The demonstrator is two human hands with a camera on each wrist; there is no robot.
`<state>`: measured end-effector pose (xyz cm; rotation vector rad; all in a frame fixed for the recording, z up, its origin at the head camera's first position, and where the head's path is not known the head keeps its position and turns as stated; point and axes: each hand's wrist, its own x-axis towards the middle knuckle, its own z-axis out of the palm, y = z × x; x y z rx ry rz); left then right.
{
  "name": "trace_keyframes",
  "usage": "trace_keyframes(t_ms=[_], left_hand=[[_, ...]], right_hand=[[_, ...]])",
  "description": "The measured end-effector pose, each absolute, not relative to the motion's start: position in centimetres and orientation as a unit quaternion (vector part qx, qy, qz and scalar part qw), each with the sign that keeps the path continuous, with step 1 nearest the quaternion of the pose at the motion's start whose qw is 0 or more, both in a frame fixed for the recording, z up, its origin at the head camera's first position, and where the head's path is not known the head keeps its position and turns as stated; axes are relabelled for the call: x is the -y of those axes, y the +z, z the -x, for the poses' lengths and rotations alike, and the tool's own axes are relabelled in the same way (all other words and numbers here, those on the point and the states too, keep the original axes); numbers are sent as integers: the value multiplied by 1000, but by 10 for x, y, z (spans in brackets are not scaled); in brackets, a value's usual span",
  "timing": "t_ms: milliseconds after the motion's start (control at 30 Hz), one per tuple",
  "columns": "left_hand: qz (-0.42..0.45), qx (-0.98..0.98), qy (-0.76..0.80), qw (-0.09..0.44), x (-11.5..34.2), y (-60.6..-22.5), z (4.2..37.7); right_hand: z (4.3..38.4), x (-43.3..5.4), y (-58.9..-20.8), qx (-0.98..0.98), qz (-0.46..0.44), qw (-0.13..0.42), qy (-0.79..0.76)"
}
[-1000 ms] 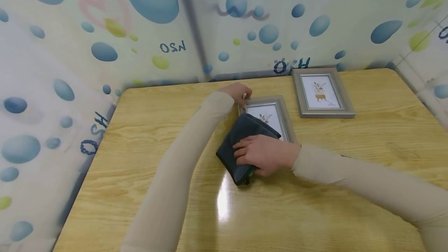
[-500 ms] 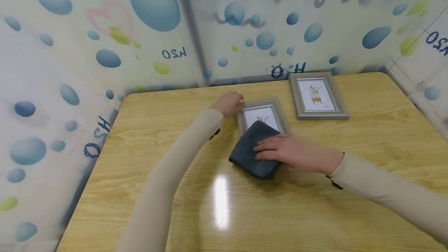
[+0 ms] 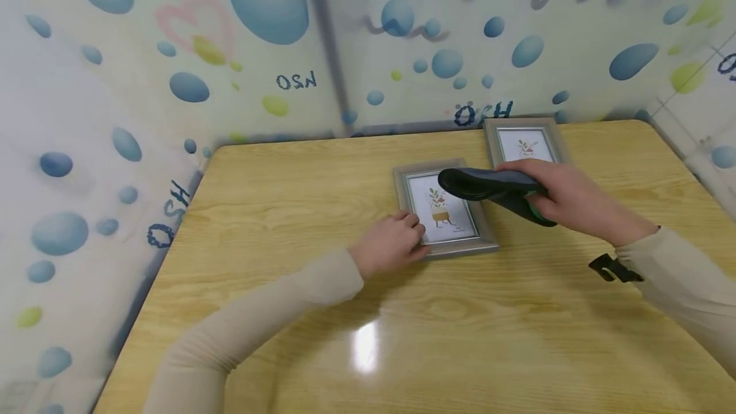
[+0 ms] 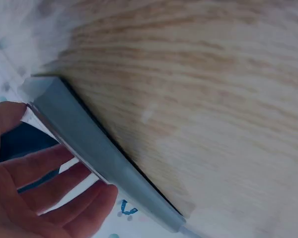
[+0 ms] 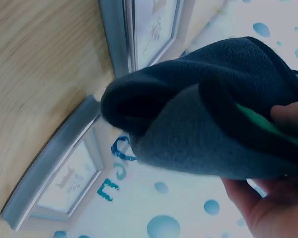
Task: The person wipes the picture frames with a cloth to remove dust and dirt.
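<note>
My left hand (image 3: 391, 245) rests at the near left corner of a grey picture frame (image 3: 485, 235), its fingers touching the border. The left wrist view shows its fingers (image 4: 74, 183) fairly straight and spread against the frame rail (image 4: 99, 144). The frame lies flat, with a potted-flower print (image 3: 439, 209) under its glass. My right hand (image 3: 581, 200) grips a folded dark grey cloth (image 3: 489, 184) in the air above the frame's right side. In the right wrist view the cloth (image 5: 188, 119) shows black edging and a green strip, with the thumb on top and fingers beneath.
A second, similar picture frame (image 3: 494, 136) lies behind and to the right near the wall, partly hidden by the right hand. The wooden table (image 3: 276, 209) meets a patterned wall (image 3: 230, 101) at its back and left edges.
My right hand has lifted the cloth off the near frame and moved right. My left hand has slid from the frame's far left corner to its near left corner. Now the near print is mostly uncovered.
</note>
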<state>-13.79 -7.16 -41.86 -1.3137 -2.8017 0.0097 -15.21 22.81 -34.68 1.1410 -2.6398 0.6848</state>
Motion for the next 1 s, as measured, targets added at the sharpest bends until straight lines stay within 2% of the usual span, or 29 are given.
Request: trace_keyframes(t_ms=[200,467,767,1000], left_hand=[[400,916,29,17,73,-419,130],[344,939,-13,-22,92,-414,142],[246,968,-20,-43,137,-412,158],[228,972,-54,-30,179,-410,166]], right_hand=[[149,-239,-348,913,-335,91,213],[152,-246,-352,913,-319,123,222],[150,-245,-356,914,-318,142,209],[151,-246,-358,914,-313,143,216]])
